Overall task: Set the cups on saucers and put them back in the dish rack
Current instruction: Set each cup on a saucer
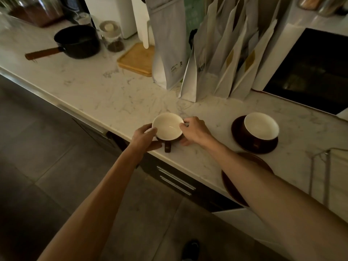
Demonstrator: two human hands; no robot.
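A brown cup with a white inside [167, 127] stands near the front edge of the marble counter [116, 95], its handle pointing toward me. My left hand [145, 136] grips its left side and my right hand [194, 130] grips its right side. To the right, a second brown cup [260, 129] sits on a brown saucer [243, 142]. An empty brown saucer [233, 185] lies at the counter's front edge, partly hidden under my right forearm. A wire dish rack [327, 166] shows at the far right.
Several upright paper bags [226, 59] stand behind the cups. A black saucepan [77, 41] with a wooden handle, a glass jar [113, 35] and a wooden board [137, 60] are at the back left. A dark oven [312, 70] sits at the right.
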